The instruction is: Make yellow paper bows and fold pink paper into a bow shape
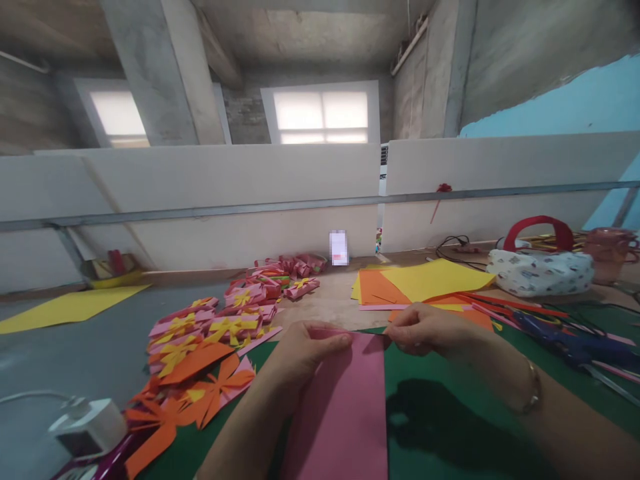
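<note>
A long sheet of pink paper (345, 413) lies in front of me over a green mat (450, 393). My left hand (313, 347) is closed on its far edge, thumb on top and the fingers partly hidden. At the far right corner of the sheet, my right hand (417, 330) is pinched shut. A thin dark line runs along the sheet's edge to those fingertips; whatever they hold is too small to make out. Orange cut-paper flowers (225, 383) lie left of my left forearm, beside folded pink pieces with yellow paper flowers (233, 328).
Yellow sheets (435, 283) and orange sheets (377, 287) are stacked beyond my right hand. On the right are a blue glue gun (570, 343) and a white patterned bag (540, 272). A white plug adapter (90, 427) sits front left. A lit phone (339, 248) stands at the back.
</note>
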`<state>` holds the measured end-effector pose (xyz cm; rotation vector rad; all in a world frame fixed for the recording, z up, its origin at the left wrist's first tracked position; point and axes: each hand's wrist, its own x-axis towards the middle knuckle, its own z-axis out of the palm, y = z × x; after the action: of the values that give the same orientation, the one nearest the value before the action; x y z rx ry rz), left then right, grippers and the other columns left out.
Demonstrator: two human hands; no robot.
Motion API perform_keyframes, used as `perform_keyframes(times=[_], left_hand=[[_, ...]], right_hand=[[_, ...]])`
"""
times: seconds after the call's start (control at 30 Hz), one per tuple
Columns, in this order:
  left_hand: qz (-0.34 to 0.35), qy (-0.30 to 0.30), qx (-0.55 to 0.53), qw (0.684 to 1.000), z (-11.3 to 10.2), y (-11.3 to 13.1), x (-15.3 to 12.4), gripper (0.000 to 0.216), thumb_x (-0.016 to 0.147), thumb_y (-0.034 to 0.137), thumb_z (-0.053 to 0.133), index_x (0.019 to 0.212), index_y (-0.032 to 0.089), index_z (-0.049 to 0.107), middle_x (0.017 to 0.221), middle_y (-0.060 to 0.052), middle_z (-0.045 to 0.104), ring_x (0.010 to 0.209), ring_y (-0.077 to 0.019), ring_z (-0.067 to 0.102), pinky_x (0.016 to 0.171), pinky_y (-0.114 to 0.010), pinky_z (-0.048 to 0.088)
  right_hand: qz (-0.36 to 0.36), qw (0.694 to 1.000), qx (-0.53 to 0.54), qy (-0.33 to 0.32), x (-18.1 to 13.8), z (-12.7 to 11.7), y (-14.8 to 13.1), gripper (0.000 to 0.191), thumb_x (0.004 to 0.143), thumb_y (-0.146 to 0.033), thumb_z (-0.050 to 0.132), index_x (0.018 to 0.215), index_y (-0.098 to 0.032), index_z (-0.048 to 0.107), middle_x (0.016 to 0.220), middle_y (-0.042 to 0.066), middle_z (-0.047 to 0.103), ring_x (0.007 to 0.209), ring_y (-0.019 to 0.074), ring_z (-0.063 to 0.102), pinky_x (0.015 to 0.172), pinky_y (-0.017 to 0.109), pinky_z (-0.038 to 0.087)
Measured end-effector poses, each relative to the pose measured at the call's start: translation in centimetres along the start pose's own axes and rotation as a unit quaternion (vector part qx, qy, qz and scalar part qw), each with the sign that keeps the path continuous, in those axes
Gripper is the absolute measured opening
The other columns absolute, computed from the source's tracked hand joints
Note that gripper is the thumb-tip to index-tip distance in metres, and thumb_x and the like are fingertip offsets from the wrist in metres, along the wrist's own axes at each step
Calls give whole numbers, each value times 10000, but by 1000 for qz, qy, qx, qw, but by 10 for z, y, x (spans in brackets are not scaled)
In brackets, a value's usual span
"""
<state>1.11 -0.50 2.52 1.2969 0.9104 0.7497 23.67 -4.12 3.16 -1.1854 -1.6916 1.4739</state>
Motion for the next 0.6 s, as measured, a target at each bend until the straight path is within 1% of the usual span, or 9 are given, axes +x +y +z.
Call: perform_keyframes(times=[0.2,0.4,0.5,0.6], left_hand=[[-5,-7,-2,1000,-1,-1,0,255,551,308,767,718,123,712,586,-57,673,526,-154,575,533,-265,398],[-16,-9,24,1000,5,6,-5,207,556,304,762,669,139,709,519,-21,638,482,-122,532,497,-236,357],[-11,-5,31,999,6,8,-7,208,563,298,760,679,135,706,501,-12,630,471,-113,517,485,-227,339],[-13,10,41,999,7,8,-8,234,558,309,762,702,133,704,532,-20,648,499,-124,539,506,-234,360]], right_hand=[[0,1000,15,-7,0,1,1,445,770,-405,628,487,-166,380,472,-80,283,445,46,206,453,270,109],[6,1000,1,-9,-1,5,-1,459,757,-402,632,469,-168,362,474,-85,257,446,44,184,448,270,102],[7,1000,0,-7,-1,5,-1,464,755,-410,628,465,-172,356,472,-85,250,446,46,179,448,271,106],[11,1000,-1,-8,0,4,0,462,742,-422,641,472,-170,364,471,-84,260,447,46,190,447,267,112]])
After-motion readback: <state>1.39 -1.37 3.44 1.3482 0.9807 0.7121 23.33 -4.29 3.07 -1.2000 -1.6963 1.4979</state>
